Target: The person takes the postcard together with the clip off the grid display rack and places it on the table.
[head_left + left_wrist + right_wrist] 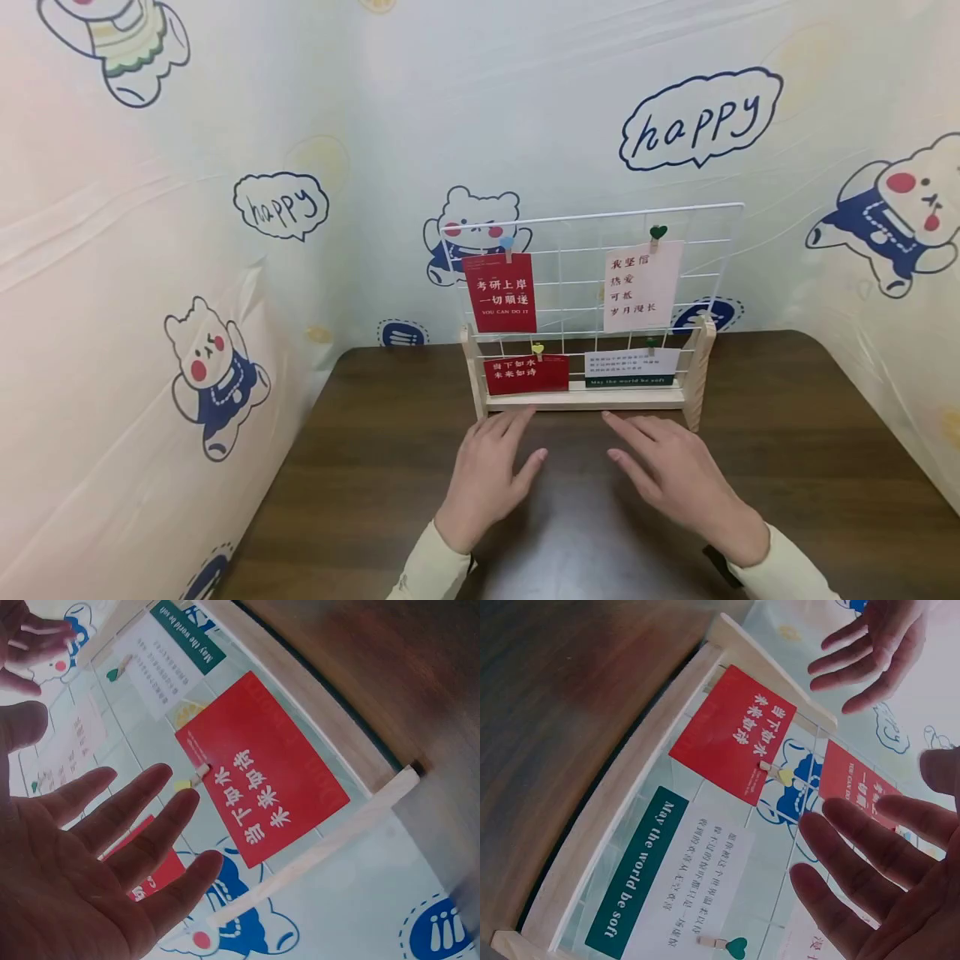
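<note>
A white wire grid rack [570, 243] stands upright in a wooden base [585, 402] on the table. Clips hold several cards on it: a tall red card [501, 293] at upper left, a tall white card [642, 287] at upper right, a wide red card [262, 769] at lower left, and a white-and-green card [679, 881] at lower right. Before the base, my left hand [491, 467] and right hand [678, 467] are held apart, fingers extended and nothing in them. In the wrist views their palms face the rack, apart from the cards.
The dark brown wooden table [360, 500] runs under the rack and both hands. Behind and at the sides hangs a pale curtain [390, 100] printed with bears and "happy" bubbles. Small heart clips, such as a dark green clip [657, 233], sit on the wires.
</note>
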`<state>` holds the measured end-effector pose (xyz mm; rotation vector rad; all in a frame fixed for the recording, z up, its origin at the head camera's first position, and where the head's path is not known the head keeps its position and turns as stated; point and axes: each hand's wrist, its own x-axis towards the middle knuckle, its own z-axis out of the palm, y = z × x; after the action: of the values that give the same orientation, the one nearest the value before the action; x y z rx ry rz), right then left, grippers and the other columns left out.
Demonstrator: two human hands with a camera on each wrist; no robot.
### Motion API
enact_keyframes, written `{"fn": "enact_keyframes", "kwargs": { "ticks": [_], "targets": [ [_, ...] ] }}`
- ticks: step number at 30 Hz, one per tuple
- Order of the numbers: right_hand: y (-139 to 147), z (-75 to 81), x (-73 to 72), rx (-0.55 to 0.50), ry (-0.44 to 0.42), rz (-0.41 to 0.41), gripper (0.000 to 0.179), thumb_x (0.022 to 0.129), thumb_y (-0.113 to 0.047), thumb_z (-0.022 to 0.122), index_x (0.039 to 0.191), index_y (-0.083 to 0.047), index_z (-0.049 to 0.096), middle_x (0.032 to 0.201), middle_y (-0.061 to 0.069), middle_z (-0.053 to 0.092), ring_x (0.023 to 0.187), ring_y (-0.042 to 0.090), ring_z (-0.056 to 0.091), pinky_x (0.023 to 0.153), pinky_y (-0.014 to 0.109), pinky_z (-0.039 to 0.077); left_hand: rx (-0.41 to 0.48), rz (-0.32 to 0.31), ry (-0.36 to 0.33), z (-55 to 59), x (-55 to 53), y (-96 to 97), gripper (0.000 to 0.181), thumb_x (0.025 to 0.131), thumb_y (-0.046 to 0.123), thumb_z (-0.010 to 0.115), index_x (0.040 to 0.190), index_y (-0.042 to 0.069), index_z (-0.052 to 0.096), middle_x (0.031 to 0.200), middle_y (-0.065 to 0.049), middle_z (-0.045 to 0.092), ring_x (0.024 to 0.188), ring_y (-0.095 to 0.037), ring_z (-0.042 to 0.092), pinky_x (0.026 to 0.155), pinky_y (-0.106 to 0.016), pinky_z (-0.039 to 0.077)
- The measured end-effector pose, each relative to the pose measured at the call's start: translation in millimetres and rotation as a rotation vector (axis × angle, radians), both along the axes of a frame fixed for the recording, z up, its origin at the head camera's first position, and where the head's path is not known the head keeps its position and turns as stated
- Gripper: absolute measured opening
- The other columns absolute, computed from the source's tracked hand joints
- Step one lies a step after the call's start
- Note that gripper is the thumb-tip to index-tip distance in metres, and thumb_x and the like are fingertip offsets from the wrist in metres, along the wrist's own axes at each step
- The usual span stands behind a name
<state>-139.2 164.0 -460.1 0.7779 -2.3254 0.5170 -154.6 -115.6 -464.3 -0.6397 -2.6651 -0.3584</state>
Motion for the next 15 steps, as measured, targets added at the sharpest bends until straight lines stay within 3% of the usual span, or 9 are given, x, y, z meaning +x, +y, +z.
{"fn": "enact_keyframes", "kwargs": {
  "ticks": [8,13,15],
  "targets": [
    [-2,7.2,-6.5,-0.016,0.045,0.026,0.039,0.093,-0.03,0.077,0.129,-0.014,0.073,0.082,-0.003,0.072,0.067,0.01,0.061,0.059,0.03,0.052,0.048,0.006,-0.018,3.6,-2.9,-1.6,0.063,0.094,0.048,0.073,0.148,0.021,0.058,0.141,-0.004,0.07,0.124,-0.025,0.07,0.105,-0.051,0.056],
    [-1,11.8,-9.2,-0.052,0.085,0.035,0.039,0.106,-0.044,0.058,0.125,-0.013,0.074,0.09,0.002,0.078,0.072,0.016,0.071,0.06,0.035,0.056,0.115,0.007,-0.015,11.8,-9.3,-0.6,0.062,0.093,0.045,0.075,0.147,0.021,0.059,0.14,-0.004,0.07,0.122,-0.025,0.071,0.1,-0.049,0.059],
    [-2,13.1,-10.1,-0.065,0.083,0.039,0.039,0.105,-0.044,0.06,0.125,-0.013,0.074,0.098,0.004,0.08,0.079,0.019,0.076,0.063,0.038,0.058,0.143,0.021,-0.007,15.2,-11.3,-1.5,0.063,0.091,0.045,0.076,0.147,0.021,0.059,0.141,-0.003,0.069,0.123,-0.025,0.071,0.099,-0.049,0.059]
  ]
}}
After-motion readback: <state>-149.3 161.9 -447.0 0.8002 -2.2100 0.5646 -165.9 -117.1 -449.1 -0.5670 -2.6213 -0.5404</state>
